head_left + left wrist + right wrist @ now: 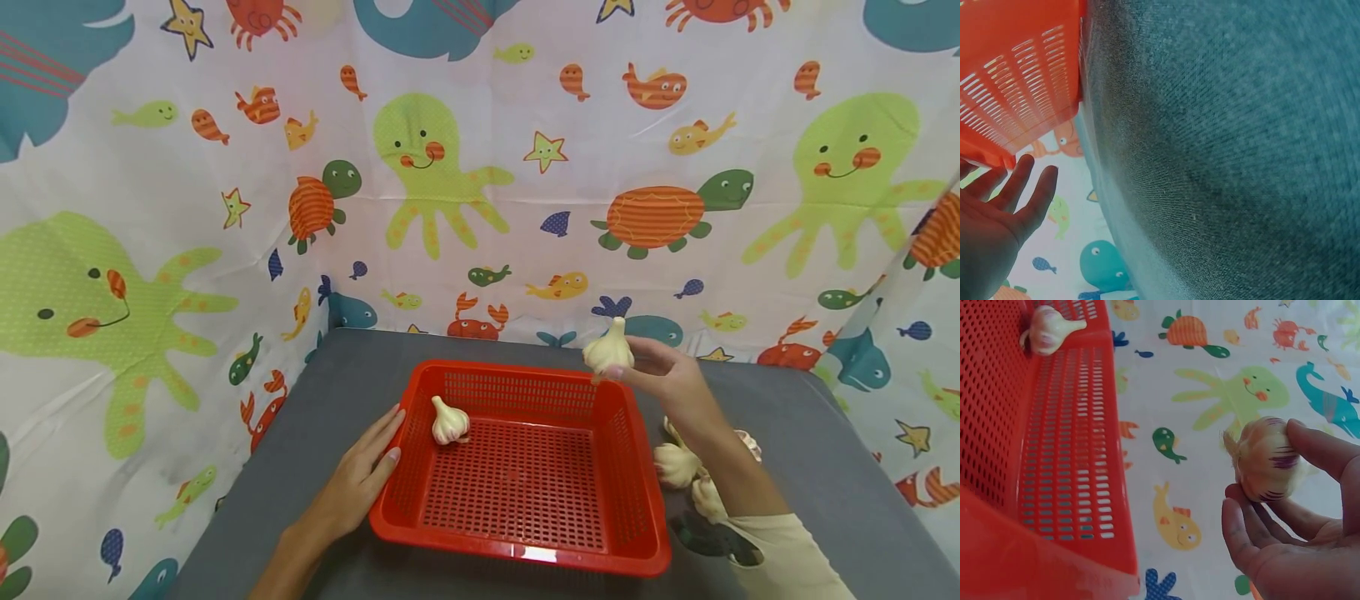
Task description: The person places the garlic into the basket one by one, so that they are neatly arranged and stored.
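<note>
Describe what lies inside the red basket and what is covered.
Inside the red basket, one garlic bulb lies near the far left corner; elsewhere, the slotted floor shows. The bulb hides the patch beneath it, so that cannot be seen.

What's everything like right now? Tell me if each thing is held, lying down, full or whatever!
Red basket: upright, open-topped, one garlic inside
Inside garlic: whole, resting near the basket's left wall
Lifted garlic: whole, held up, stem upward
Other garlic: on the table, partly hidden by the right arm
Left hand: touching the basket's left rim
Right hand: holding the lifted garlic
Sea-animal cloth: upright, lightly creased
</note>
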The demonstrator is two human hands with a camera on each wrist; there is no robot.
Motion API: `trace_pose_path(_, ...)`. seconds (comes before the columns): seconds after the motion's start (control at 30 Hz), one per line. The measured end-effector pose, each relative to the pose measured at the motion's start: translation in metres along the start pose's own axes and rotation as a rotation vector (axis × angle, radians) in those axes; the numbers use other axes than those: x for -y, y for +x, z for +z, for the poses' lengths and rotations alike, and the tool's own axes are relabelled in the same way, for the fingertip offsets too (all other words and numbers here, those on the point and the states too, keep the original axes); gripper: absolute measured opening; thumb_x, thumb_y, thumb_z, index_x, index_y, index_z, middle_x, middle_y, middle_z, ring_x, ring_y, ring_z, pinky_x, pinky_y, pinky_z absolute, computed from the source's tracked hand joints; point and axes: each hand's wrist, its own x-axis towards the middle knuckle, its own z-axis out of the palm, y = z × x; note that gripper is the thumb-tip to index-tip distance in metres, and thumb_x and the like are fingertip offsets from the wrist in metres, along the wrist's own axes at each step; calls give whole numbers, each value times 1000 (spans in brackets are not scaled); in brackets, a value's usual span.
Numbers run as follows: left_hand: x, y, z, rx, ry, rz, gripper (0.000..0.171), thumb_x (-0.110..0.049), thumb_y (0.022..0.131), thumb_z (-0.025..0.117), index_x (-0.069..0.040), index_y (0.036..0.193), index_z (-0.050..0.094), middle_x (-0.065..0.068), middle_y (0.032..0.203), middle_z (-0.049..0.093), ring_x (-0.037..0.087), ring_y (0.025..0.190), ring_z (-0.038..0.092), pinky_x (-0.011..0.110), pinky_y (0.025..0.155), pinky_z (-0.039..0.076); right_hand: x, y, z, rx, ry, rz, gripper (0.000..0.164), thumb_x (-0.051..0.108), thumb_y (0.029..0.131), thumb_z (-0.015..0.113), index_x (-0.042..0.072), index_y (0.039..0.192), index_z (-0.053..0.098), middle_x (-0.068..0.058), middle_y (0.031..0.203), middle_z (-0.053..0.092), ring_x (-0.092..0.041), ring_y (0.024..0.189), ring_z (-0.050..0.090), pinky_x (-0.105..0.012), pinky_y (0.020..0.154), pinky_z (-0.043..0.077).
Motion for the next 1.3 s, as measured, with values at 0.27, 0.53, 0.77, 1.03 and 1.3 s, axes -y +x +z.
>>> trace_pose_path(0.27, 1, 0, 1, 0, -2, -7, 57, -32, 114, 49, -17, 168, 34, 1, 174, 29, 32, 158, 32, 64, 117, 35, -3, 10, 18, 55, -23, 42, 62, 34, 99, 77, 10, 152, 57, -16, 137, 69, -17, 118, 69, -66, 112, 43)
trace_pose_path(0.53, 0, 1, 2, -4, 2, -1, 57, -31, 114, 50, -17, 167, 35, 1, 174, 29, 31, 157, 34, 64, 117, 37, -16, 23, 33, 88, -86, 55, 65, 37, 96, 80, 10, 151, 59, -15, 136, 70, -31, 123, 67, -61, 110, 48)
trace_pose_path(0.77, 0, 0, 3, -1, 9, -8, 57, -30, 114, 50, -17, 167, 35, 1, 174, 29, 32, 157, 33, 64, 117, 36, -21, 30, 46, 120, -134, 106, 71, 43, 91, 84, 12, 150, 60, -13, 139, 69, -34, 126, 66, -62, 111, 47)
trace_pose_path(1.03, 0, 0, 3, -2, 5, -14, 57, -29, 114, 51, -16, 167, 35, 2, 174, 29, 32, 157, 34, 62, 115, 39, -23, 39, 63, 173, -157, 95, 68, 41, 90, 86, 11, 146, 64, -13, 139, 68, -33, 124, 67, -57, 105, 52)
trace_pose_path(1.3, 0, 1, 2, -8, 6, -3, 57, -28, 113, 51, -16, 167, 35, 3, 174, 30, 32, 157, 34, 63, 116, 38, -24, 48, 82, 241, -212, 53, 60, 37, 92, 85, 10, 143, 68, -10, 136, 69, -32, 125, 65, -54, 101, 55)
